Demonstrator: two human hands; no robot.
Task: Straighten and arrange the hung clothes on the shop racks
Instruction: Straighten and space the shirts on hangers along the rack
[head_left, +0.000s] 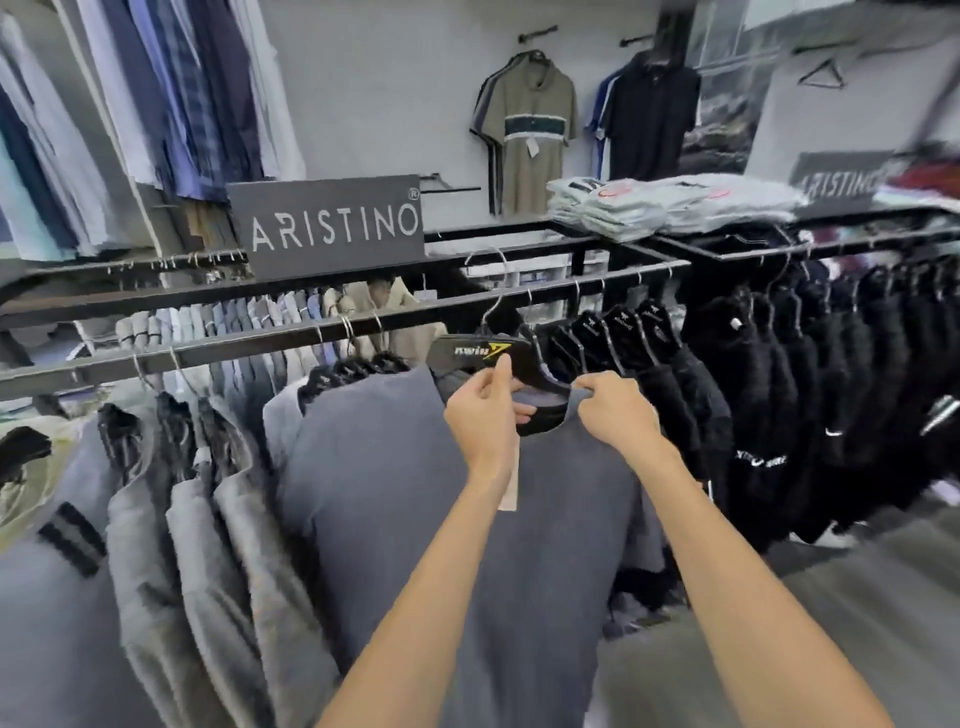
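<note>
**Head view.** A person stands at a black metal clothes rail (291, 340) with both bare forearms reaching forward.

- **Hands (2).**
  - The left hand (485, 415) pinches a tilted black plastic hanger (530, 364), thumb uppermost.
  - The right hand (613, 410) has its fingers curled round the neckline of the slate-grey T-shirt (415, 519) on that hanger.
- **Task garment.** The T-shirt hangs in front of the rail, between grey tops on the left and black ones on the right. Whether the hanger's wire hook (491, 306) rests on a rail cannot be told.
- **Writing.**
  - The hanger's shoulder bears white letters reading roughly "nwin" beside a yellow arrow mark.
  - One pale paper tag (509, 488) dangles below the left wrist, its print unreadable.
  - There are two black sign boards. The nearer sign (332, 223) reads "ARISTINO" with ®. The farther sign (841, 179) shows the same word, blurred.
- **Other stock.**
  - Three light-grey tops (208, 519) hang at the left.
  - A row of black fleecy tops (779, 389) hangs at the right, too merged to count.
  - Folded pale-grey garments (623, 208) are stacked on the shelf above.
- **Wall (2 displays).** One olive polo shirt with a dark green chest band (530, 135) hangs on the wall beside one dark navy polo shirt (649, 119)
</note>
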